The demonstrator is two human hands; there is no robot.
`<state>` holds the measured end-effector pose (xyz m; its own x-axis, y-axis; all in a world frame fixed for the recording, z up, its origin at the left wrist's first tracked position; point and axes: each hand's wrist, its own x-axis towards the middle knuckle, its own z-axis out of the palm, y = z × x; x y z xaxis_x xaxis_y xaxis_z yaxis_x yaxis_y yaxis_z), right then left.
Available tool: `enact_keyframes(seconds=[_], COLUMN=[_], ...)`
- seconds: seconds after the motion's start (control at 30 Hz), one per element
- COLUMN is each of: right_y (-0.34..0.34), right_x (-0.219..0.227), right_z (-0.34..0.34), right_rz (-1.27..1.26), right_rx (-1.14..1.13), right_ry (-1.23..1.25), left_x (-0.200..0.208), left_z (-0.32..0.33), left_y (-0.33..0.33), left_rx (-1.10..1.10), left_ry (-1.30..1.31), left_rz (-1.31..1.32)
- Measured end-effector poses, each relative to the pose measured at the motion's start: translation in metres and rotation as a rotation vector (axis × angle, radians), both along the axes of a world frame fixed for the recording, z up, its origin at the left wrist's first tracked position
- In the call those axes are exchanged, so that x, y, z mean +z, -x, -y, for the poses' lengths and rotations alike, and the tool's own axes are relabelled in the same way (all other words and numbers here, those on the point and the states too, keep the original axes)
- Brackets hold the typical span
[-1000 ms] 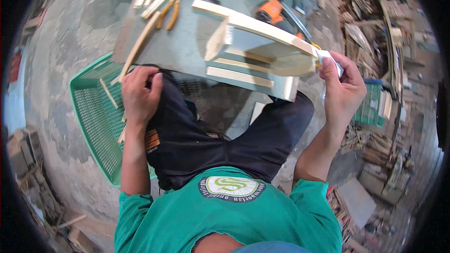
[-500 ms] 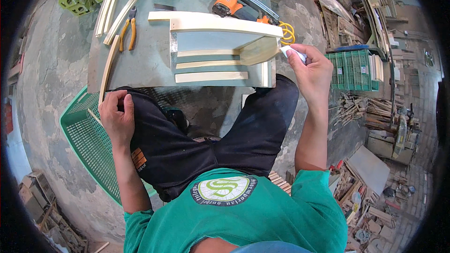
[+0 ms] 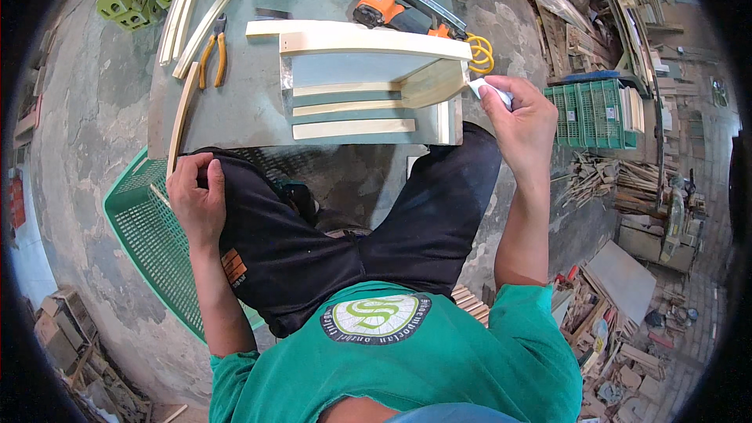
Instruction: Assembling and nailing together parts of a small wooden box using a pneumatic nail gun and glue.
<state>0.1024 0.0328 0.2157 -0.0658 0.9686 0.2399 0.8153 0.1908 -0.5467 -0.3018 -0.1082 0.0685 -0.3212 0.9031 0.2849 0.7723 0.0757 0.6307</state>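
Observation:
At the table's left edge, the fingers of my left hand (image 3: pixel 197 197) close on the lower end of a narrow wooden strip (image 3: pixel 185 113), whose upper end lies on the tabletop. My right hand (image 3: pixel 523 121) pinches a small white object (image 3: pixel 497 92), perhaps a squeeze bottle, mostly hidden by the fingers. Its tip is at the right end of a pale wooden frame (image 3: pixel 376 41), touching it or very close. This frame rests on the table with a broad end board (image 3: pixel 436 84). Loose-looking slats (image 3: pixel 352 129) lie in front of it.
On the grey-green table (image 3: pixel 235 113) lie yellow-handled pliers (image 3: pixel 213 55), an orange nail gun (image 3: pixel 380 5) and several wooden strips (image 3: pixel 205 27). A green plastic basket (image 3: pixel 149 219) stands by my left leg. Green crates (image 3: pixel 583 115) and scrap wood are at the right.

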Motion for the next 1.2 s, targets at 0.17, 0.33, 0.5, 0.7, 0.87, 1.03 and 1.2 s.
enact_keyframes(seconds=[0.17,0.33,0.5,0.7,0.87,1.03,1.2], right_y=[0.003,0.0,-0.002,0.015,0.08,0.191,0.246], right_x=[0.003,0.0,-0.006,-0.016,-0.072,-0.113,-0.094], right_z=[0.003,0.002,0.004,0.037,0.073,0.07,0.045], right_rz=[0.018,-0.011,-0.02,-0.254,-0.463,-0.324,-0.426], right_rx=[0.001,0.01,0.02,-0.002,0.274,0.647,0.738], right_ry=[-0.02,-0.049,-0.021,0.084,0.321,0.069,-0.281], left_x=[0.0,0.002,0.001,-0.003,-0.022,-0.044,-0.015], left_z=[0.001,-0.002,-0.001,-0.006,-0.04,-0.059,-0.049], left_y=[0.0,-0.003,-0.001,0.01,0.054,0.098,0.112], left_rx=[0.006,-0.005,0.01,0.056,0.269,0.234,0.131], left_ry=[-0.005,-0.027,-0.009,-0.1,0.0,0.277,0.387], left_rz=[0.018,0.003,-0.001,0.149,-0.049,-0.222,0.521])
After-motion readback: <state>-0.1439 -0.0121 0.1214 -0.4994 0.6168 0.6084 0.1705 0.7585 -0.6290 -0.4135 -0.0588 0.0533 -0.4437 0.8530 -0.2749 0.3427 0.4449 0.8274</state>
